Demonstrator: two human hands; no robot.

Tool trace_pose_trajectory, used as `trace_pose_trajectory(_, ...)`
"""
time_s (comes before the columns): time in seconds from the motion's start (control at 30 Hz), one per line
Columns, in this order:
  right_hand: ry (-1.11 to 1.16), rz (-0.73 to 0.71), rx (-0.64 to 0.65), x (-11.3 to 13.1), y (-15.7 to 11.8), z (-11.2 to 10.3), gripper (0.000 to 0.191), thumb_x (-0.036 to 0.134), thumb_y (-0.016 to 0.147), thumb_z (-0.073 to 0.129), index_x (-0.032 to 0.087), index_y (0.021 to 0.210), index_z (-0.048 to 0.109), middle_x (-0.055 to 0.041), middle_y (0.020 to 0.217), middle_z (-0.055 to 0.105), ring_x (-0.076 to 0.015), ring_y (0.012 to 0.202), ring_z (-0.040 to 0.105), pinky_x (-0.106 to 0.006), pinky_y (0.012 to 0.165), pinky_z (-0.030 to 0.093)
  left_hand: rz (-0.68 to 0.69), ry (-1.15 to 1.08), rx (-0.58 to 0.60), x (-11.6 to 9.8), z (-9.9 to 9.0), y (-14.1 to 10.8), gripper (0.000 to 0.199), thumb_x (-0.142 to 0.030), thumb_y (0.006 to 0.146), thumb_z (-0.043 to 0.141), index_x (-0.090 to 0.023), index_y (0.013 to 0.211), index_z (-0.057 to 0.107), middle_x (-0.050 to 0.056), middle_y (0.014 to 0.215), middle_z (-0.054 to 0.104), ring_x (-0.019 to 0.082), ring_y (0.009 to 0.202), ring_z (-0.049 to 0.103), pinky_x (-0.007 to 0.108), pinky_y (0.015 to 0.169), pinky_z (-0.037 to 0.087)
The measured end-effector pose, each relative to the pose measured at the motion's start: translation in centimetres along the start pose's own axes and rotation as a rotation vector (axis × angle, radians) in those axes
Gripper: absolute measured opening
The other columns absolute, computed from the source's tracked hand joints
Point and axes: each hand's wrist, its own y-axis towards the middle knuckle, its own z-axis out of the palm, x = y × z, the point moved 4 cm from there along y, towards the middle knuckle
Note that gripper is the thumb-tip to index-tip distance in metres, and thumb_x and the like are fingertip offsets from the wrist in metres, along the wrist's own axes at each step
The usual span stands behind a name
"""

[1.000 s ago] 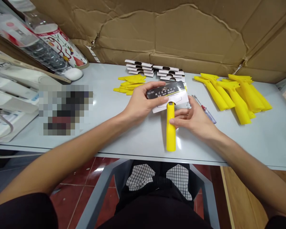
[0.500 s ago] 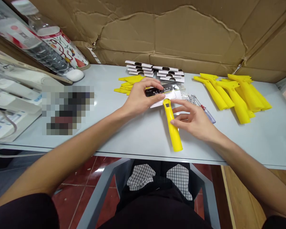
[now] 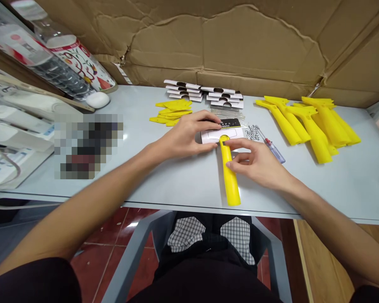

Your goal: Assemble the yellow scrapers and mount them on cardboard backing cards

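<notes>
Yellow handle (image 3: 232, 185): tubular, slightly tilted, centre frame.
Right grip (image 3: 255, 162) clasps it; left grip (image 3: 189, 132), earlier pinching card (image 3: 230, 131), now spread.

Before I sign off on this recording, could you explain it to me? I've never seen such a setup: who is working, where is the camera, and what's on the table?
There is no machine here: these are a person's two bare hands. Every picture comes from one camera worn on the head, looking forward and down.

The right hand holds a yellow handle, its upper end at the notch of a black-and-white card. The fingers of the left hand touch that card.

On the pale table, to the right, are loose screws, a screwdriver and a pile of yellow handles. Behind the hands are flat yellow pieces and folded cards. One patch on the left is blurred out.
</notes>
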Motion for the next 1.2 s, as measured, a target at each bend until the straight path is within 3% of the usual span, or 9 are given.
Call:
trace_pose_trajectory(0.13,-0.079,0.004,-0.003,-0.1,0.0,-0.2,0.051,0.02,0.083,0.077,0.021,0.134,0.071,-0.0112,0.138,0.072,-0.0193,0.081,0.076,-0.044,0.083,0.066,-0.052,0.036,0.041,-0.4,0.6,-0.1,0.03,-0.03,0.091,0.081,-0.024,0.12,0.082,0.011,0.133,0.078,0.031,0.122,0.073,0.048,0.106,0.056)
trace_pose_trajectory(0.3,-0.182,0.001,-0.004,0.1,0.0,-0.2,0.045,0.022,0.083,0.075,0.019,0.128,0.073,-0.0112,0.119,0.077,-0.0222,0.078,0.077,-0.042,0.072,0.065,-0.099,0.031,0.082,-0.6,1.3,-0.3,0.022,-0.029,0.093,0.078,-0.025,0.114,0.082,0.01,0.134,0.078,0.031,0.125,0.072,0.05,0.109,0.054)
trace_pose_trajectory(0.4,-0.257,-0.012,-0.017,0.4,0.0,-0.3,0.037,0.025,0.083,0.076,0.019,0.12,0.076,-0.01,0.109,0.081,-0.0223,0.073,0.076,-0.042,0.069,0.062,-0.08,0.028,0.101,-0.8,1.8,-0.4,0.022,-0.027,0.094,0.077,-0.026,0.115,0.081,0.01,0.135,0.078,0.031,0.127,0.071,0.05,0.109,0.054)
trace_pose_trajectory(0.57,-0.463,-0.081,-0.051,0.6,-0.1,-0.6,0.029,0.033,0.089,0.072,0.018,0.112,0.08,-0.0076,0.092,0.082,-0.024,0.074,0.076,-0.044,0.077,0.059,-0.027,0.022,0.107,-0.5,2.5,-0.5,0.022,-0.028,0.096,0.076,-0.022,0.117,0.082,0.014,0.134,0.079,0.033,0.125,0.072,0.052,0.109,0.055)
trace_pose_trajectory(0.77,-0.548,-0.157,-0.064,0.7,0.0,-0.5,0.026,0.031,0.091,0.067,0.018,0.109,0.08,-0.0075,0.096,0.082,-0.0213,0.074,0.074,-0.041,0.078,0.056,-0.061,0.038,0.102,0.8,2.8,-0.7,0.027,-0.038,0.098,0.078,-0.023,0.12,0.083,0.016,0.147,0.073,0.037,0.147,0.059,0.06,0.123,0.046)
trace_pose_trajectory(1.2,-0.578,-0.219,-0.064,0.8,0.1,-0.5,0.018,0.03,0.092,0.064,0.021,0.103,0.074,-0.0063,0.104,0.08,-0.0201,0.076,0.073,-0.04,0.079,0.056,-0.095,0.03,0.132,0.2,2.4,-0.6,0.025,-0.035,0.097,0.075,-0.025,0.119,0.081,0.013,0.143,0.074,0.036,0.142,0.062,0.06,0.12,0.046)
